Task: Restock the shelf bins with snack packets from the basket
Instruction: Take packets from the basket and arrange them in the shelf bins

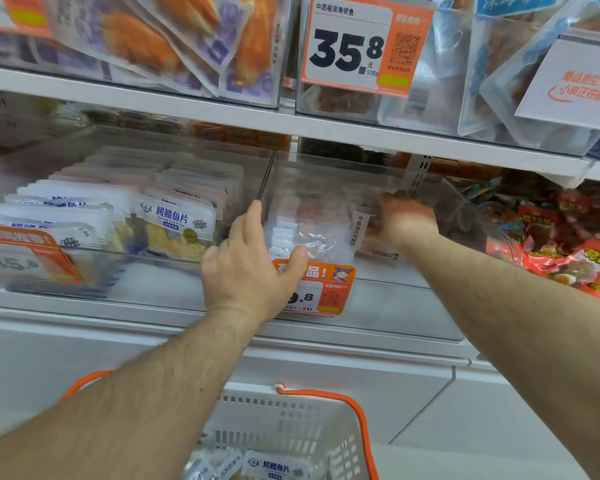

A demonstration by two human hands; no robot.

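A clear middle bin on the lower shelf holds several clear snack packets with brownish contents. My left hand holds the bin's front left corner. Its thumb lies over the front wall above the orange price tag, and its forefinger points up along the divider. My right hand is inside the bin, blurred, with its fingers curled down round packets by a vertical white label. Below stands the white basket with orange handles, holding blue-and-white fish packets.
The left bin is packed with rows of the same blue-and-white fish packets. Red snack bags fill the bin at the right. The upper shelf edge overhangs closely, carrying bins of orange snacks and a 35.8 price tag.
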